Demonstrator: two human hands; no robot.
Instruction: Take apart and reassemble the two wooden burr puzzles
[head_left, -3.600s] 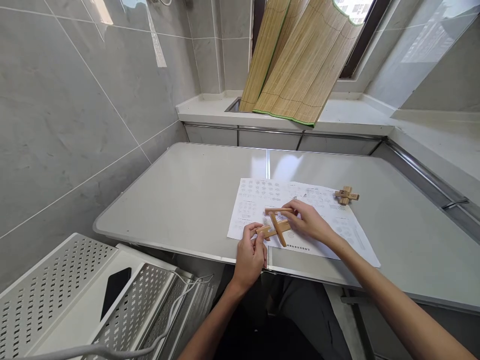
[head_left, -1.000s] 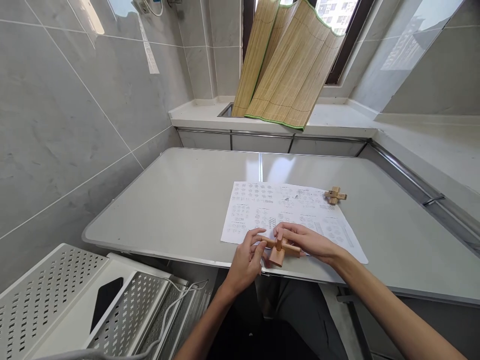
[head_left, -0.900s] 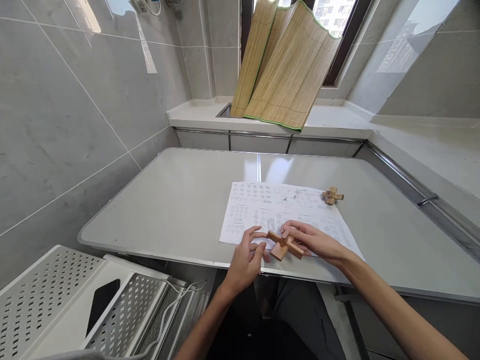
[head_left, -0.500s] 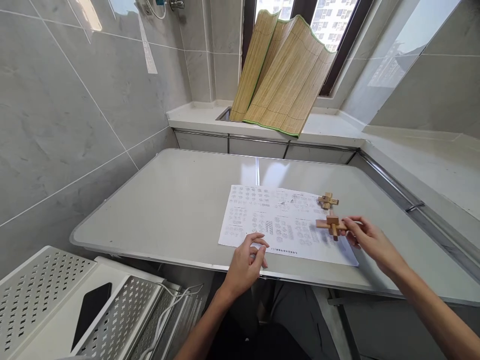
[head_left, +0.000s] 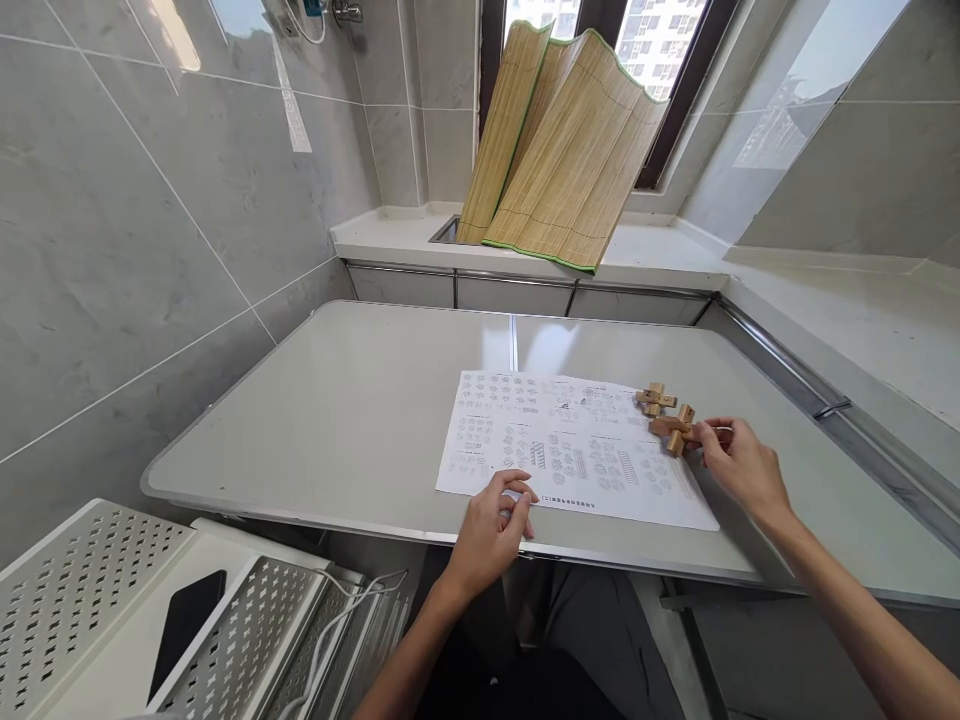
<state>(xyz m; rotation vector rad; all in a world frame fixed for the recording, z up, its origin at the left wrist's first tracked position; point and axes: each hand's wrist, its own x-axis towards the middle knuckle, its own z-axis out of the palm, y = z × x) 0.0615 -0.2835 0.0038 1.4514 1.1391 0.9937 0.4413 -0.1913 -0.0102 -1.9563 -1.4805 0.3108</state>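
Observation:
My right hand [head_left: 741,468] pinches a wooden interlocking burr puzzle [head_left: 676,430], made of crossed brown bars, by one end at the right side of the paper. Close behind it sits a second wooden burr puzzle [head_left: 656,400], at the sheet's far right corner. The two puzzles look very near each other; I cannot tell if they touch. My left hand [head_left: 491,525] rests at the near edge of the printed instruction sheet [head_left: 480,480], fingers loosely bent and apart, holding nothing. Small line diagrams cover the sheet.
The pale folding table [head_left: 315,420] carries the sheet. Behind it, a folded bamboo mat [head_left: 577,150] leans at the window on a white ledge [head_left: 390,228]. At lower left, a black phone [head_left: 187,630] lies on a white perforated rack [head_left: 82,590] with white cables.
My right hand has moved the held puzzle away from me and slightly right, turning it, toward the other puzzle. My left hand has stayed in place.

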